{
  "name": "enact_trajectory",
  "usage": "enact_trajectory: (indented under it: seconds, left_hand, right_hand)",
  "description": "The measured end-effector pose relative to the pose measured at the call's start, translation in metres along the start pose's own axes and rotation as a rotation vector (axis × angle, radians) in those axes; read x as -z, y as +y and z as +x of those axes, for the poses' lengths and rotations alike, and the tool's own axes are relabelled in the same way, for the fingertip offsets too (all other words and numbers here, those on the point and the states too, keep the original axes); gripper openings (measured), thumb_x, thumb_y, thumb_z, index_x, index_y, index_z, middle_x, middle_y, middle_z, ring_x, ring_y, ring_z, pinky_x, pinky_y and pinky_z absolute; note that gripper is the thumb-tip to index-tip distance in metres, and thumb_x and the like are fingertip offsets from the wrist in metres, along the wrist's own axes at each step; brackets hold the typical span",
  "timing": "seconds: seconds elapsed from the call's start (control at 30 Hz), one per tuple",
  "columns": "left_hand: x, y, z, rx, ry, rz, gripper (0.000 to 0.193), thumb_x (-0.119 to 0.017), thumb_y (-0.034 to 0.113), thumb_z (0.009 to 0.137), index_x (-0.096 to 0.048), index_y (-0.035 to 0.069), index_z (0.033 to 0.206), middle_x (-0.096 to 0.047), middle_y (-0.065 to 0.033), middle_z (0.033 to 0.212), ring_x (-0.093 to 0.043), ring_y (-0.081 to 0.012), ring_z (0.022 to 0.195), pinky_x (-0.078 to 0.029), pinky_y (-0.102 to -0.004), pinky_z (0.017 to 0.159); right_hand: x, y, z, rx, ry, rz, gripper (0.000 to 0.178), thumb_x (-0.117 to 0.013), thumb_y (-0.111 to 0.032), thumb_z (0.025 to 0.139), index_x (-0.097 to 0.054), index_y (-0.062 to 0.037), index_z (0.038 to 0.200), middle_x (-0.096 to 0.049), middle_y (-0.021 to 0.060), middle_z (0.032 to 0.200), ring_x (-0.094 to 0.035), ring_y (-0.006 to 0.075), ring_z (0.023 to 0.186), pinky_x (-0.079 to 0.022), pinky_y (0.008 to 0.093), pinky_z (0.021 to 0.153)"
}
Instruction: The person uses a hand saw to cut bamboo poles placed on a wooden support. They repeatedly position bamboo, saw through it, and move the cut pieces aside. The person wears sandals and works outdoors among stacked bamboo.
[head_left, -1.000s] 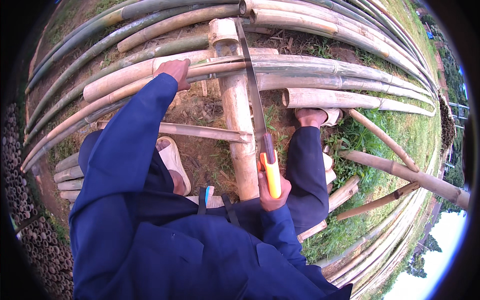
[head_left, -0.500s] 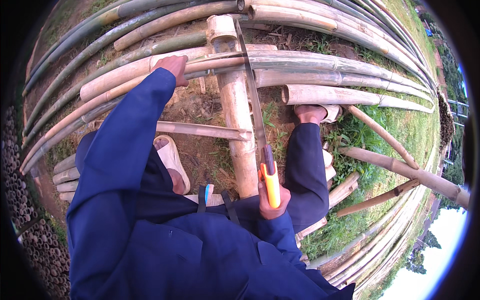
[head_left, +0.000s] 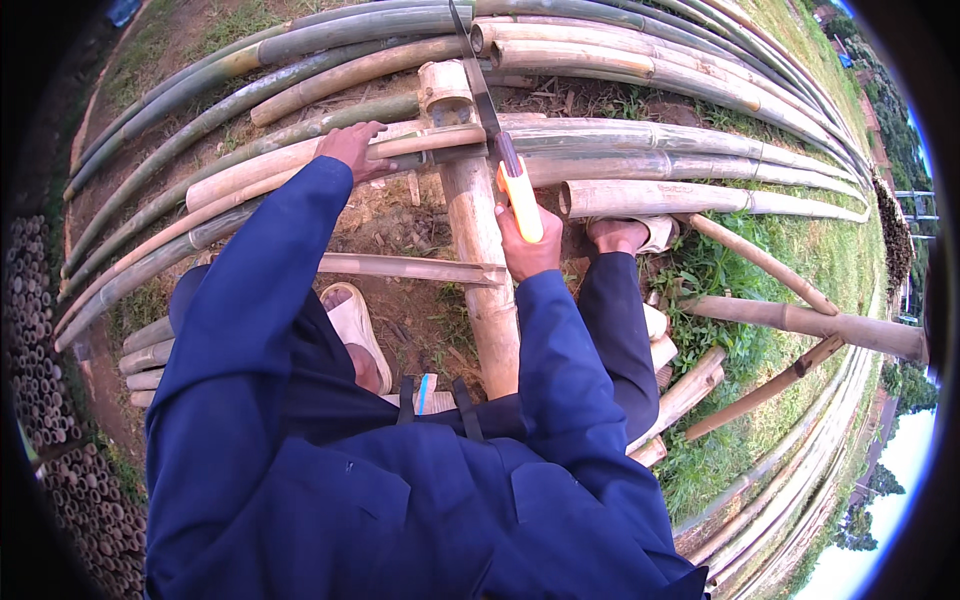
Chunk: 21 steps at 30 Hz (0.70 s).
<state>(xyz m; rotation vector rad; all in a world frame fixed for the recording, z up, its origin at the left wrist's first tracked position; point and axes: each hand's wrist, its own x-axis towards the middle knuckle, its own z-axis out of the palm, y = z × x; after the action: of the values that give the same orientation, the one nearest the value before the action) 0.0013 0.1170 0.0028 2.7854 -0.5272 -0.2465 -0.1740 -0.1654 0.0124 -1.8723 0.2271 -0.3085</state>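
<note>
The right hand has its fingers wrapped tightly around the yellow handle of a saw, whose blade stretches past the top of a bamboo post. Left of the post, the left hand clasps a pole, fingers curled over it and thumb beneath, apparently to pin it steady. The pole lies across the post's upper part, which seems to prop it at the blade; whether the teeth bite cannot be told. Nearer the wearer, a slat meets the post from the left. 2 sandals flank the post, probably for balance. More poles lie beyond it.
</note>
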Motion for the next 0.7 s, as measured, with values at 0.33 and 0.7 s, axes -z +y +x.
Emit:
enact_trajectory:
  seconds: [0.33, 0.7]
  left_hand:
    - [-0.002, 0.0, 0.0, -0.047, 0.134, 0.155, 0.083, -0.077, 0.067, 0.077, -0.056, 0.009, 0.133, -0.065, -0.0123, 0.123, -0.06, -0.031, 0.121, -0.047, -0.0456, 0.104]
    - [-0.017, 0.015, 0.0, 0.097, -0.12, 0.276, 0.062, -0.08, 0.046, 0.075, -0.061, 0.006, 0.119, -0.074, -0.0178, 0.104, -0.072, -0.036, 0.099, -0.058, -0.0476, 0.088]
  right_hand:
    - [-0.002, -0.009, -0.005, -0.036, -0.015, 0.045, 0.013, -0.073, -0.008, 0.091, -0.071, 0.0052, 0.091, -0.065, 0.003, 0.071, -0.058, 0.0079, 0.066, -0.048, 0.0294, 0.062]
    - [-0.004, -0.005, -0.009, -0.064, -0.005, 0.022, 0.016, -0.073, -0.009, 0.093, -0.071, 0.0058, 0.097, -0.069, 0.0069, 0.076, -0.062, 0.0109, 0.07, -0.05, 0.0297, 0.066]
